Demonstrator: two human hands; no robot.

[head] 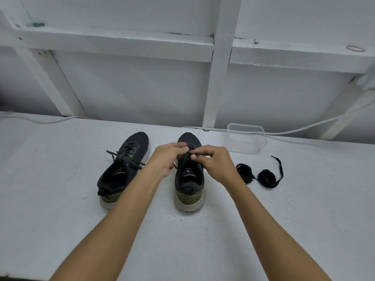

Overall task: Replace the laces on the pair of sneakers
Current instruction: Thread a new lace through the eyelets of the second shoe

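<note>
Two dark sneakers with olive heels stand side by side on the white table, toes pointing away. The left sneaker (121, 169) still carries a grey lace with loose ends. Over the right sneaker (189, 185), my left hand (167, 157) and my right hand (213, 161) meet above the eyelets, and both pinch its dark lace (189, 154). The fingers hide most of that lace. Two coiled black laces (266, 178) lie on the table to the right of the shoe.
A clear plastic container (246, 138) stands behind the coiled laces near the wall. A white cable (304, 129) runs along the back edge of the table (60, 179). White wall framing rises behind.
</note>
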